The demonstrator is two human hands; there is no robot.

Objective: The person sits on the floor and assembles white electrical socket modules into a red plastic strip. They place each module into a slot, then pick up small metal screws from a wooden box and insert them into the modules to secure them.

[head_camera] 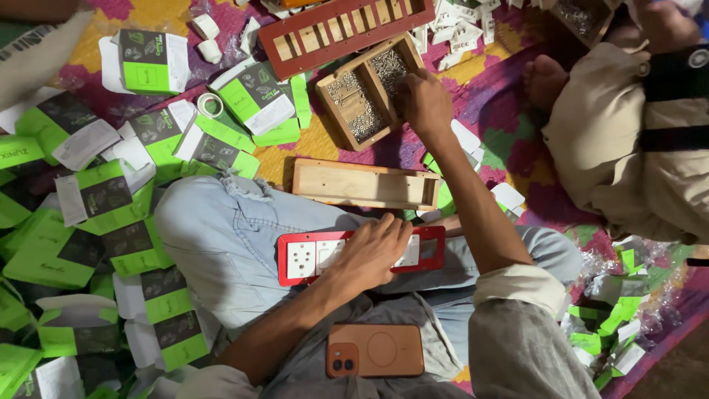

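Note:
My left hand (373, 247) lies flat on a red switch-plate frame (299, 257) with white socket modules, which rests across my jeans-clad legs. My right hand (425, 100) reaches forward into a small wooden two-compartment box (336, 118) full of small silver screws, fingers curled in the right compartment; whether it holds any screws is hidden. An orange phone (375, 349) sits on my lap below the frame.
A long wooden box (365, 185) lies beyond my knees. A second red frame (343, 29) lies farther out. Green-and-white cardboard boxes (151, 63) are scattered on the left, a tape roll (210, 104) among them. Another person in beige (628, 140) sits at right.

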